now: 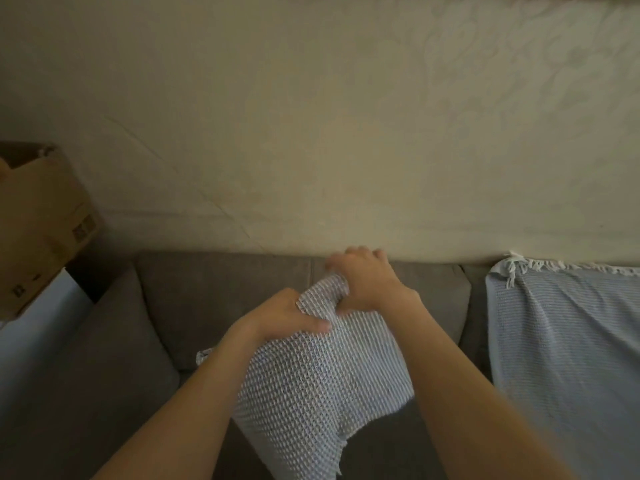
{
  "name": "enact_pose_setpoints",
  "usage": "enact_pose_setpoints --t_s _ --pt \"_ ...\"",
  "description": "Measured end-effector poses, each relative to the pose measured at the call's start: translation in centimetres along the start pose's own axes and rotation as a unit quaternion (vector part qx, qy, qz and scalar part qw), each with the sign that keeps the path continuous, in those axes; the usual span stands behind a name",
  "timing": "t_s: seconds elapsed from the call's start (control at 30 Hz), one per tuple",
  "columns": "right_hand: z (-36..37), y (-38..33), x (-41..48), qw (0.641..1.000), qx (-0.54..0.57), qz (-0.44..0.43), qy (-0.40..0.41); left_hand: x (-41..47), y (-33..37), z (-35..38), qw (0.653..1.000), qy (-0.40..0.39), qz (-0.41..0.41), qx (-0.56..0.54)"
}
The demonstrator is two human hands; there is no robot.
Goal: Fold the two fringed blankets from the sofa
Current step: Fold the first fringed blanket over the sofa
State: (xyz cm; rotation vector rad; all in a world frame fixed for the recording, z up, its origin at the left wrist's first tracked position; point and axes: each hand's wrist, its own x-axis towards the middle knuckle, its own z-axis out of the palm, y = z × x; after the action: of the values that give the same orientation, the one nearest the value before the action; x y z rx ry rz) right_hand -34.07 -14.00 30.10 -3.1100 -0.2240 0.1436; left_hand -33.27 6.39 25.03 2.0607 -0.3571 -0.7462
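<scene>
A pale blue waffle-weave blanket hangs bunched in front of the grey sofa, held up by both hands at its top edge. My left hand grips the cloth with thumb across the front. Just above and to the right, my right hand holds the same top fold, fingers curled over it. A second pale blue blanket with a white fringe along its top lies spread over the sofa's right back and seat.
A cardboard box sits on a white surface at the left, beside the sofa's arm cushion. A cream wall rises behind the sofa back.
</scene>
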Motion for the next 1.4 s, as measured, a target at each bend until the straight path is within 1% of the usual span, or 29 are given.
enact_pose_setpoints --t_s 0.03,0.07,0.1,0.13,0.17,0.2,0.27,0.33,0.37,0.4,0.5,0.53,0.6,0.63,0.7,0.77,0.83,0.9,0.97,1.0,1.03,1.07,1.1,1.13,1.17,1.2,1.27,1.33,1.4 --pt "0.6 0.2 -0.1 0.998 0.023 0.013 0.065 -0.3 -0.2 -0.2 0.999 0.011 -0.01 -0.045" --pt "1.6 0.4 -0.3 0.989 0.075 0.036 0.122 -0.6 -0.4 -0.4 0.995 0.021 -0.021 -0.093" --pt "2.9 0.6 -0.6 0.972 0.145 0.065 0.171 -0.9 -0.3 -0.5 0.99 0.031 -0.031 -0.136" --pt "4.6 0.8 -0.9 0.95 0.215 0.104 0.2 -1.3 -0.2 -0.6 0.983 0.044 -0.035 -0.177" --pt "6.3 0.8 -1.3 0.926 0.276 0.144 0.212 -1.7 0.0 -0.6 0.974 0.059 -0.034 -0.215" --pt "8.0 0.8 -1.7 0.904 0.33 0.189 0.195 -1.9 0.0 -0.7 0.963 0.079 -0.034 -0.257" --pt "11.0 0.6 -2.7 0.854 0.431 0.269 0.109 -2.3 -0.1 -0.8 0.931 0.117 -0.038 -0.343" --pt "13.2 0.9 -3.4 0.803 0.506 0.313 0.023 -2.4 -0.4 -1.1 0.899 0.13 -0.042 -0.416" --pt "13.8 1.0 -3.6 0.776 0.542 0.32 -0.014 -2.6 -0.3 -1.2 0.888 0.131 -0.048 -0.438" --pt "14.0 1.2 -3.8 0.747 0.58 0.322 -0.052 -2.7 -0.2 -1.4 0.882 0.125 -0.053 -0.452" --pt "13.6 1.0 -4.3 0.66 0.673 0.291 -0.165 -3.4 0.4 -1.6 0.873 0.105 -0.07 -0.471" --pt "13.4 0.8 -4.5 0.639 0.689 0.286 -0.186 -3.6 0.5 -1.7 0.87 0.103 -0.063 -0.478" --pt "13.1 0.3 -4.9 0.627 0.7 0.276 -0.201 -4.0 0.4 -1.8 0.857 0.109 -0.047 -0.501" --pt "12.5 0.0 -5.2 0.624 0.708 0.265 -0.196 -4.2 0.3 -1.8 0.85 0.112 -0.039 -0.513" --pt "11.7 -0.3 -5.7 0.6 0.742 0.258 -0.152 -4.3 0.1 -1.7 0.84 0.112 -0.021 -0.53" --pt "10.8 -0.2 -6.3 0.561 0.782 0.251 -0.103 -4.2 -0.1 -1.7 0.829 0.11 -0.008 -0.548" --pt "10.0 0.0 -6.6 0.53 0.815 0.223 -0.07 -4.1 -0.2 -1.7 0.816 0.106 0.002 -0.568" --pt "9.4 0.0 -6.8 0.517 0.825 0.219 -0.069 -3.9 -0.4 -1.6 0.8 0.102 0.011 -0.591" --pt "9.0 0.0 -6.8 0.488 0.845 0.207 -0.069 -3.9 -0.5 -1.6 0.79 0.09 0.017 -0.607" --pt "8.7 -0.1 -7.0 0.482 0.85 0.204 -0.063 -3.7 -0.6 -1.7 0.789 0.089 0.016 -0.607" --pt "8.9 -0.1 -7.1 0.476 0.855 0.193 -0.074 -3.7 -0.5 -1.8 0.794 0.089 0.012 -0.601" --pt "9.2 -0.1 -7.1 0.478 0.854 0.181 -0.091 -3.6 -0.4 -2.1 0.807 0.091 0.004 -0.583" --pt "9.4 0.0 -7.2 0.491 0.849 0.163 -0.108 -3.5 -0.1 -2.4 0.827 0.098 -0.014 -0.554" --pt "9.9 0.2 -7.2 0.494 0.849 0.144 -0.122 -3.4 0.1 -2.9 0.848 0.111 -0.038 -0.517" --pt "10.9 0.7 -6.9 0.495 0.849 0.138 -0.122 -3.4 0.5 -3.4 0.869 0.118 -0.065 -0.475" --pt "11.6 1.1 -6.7 0.497 0.85 0.142 -0.104 -3.2 0.5 -4.0 0.891 0.124 -0.088 -0.428" --pt "13.0 2.1 -6.1 0.527 0.827 0.188 -0.046 -2.8 0.4 -4.5 0.926 0.14 -0.109 -0.332" --pt "13.8 2.5 -5.8 0.563 0.793 0.231 -0.035 -2.4 0.0 -4.1 0.94 0.168 -0.108 -0.277" --pt "14.3 2.2 -5.4 0.6 0.746 0.286 -0.037 -1.9 -0.5 -3.0 0.951 0.177 -0.087 -0.238"
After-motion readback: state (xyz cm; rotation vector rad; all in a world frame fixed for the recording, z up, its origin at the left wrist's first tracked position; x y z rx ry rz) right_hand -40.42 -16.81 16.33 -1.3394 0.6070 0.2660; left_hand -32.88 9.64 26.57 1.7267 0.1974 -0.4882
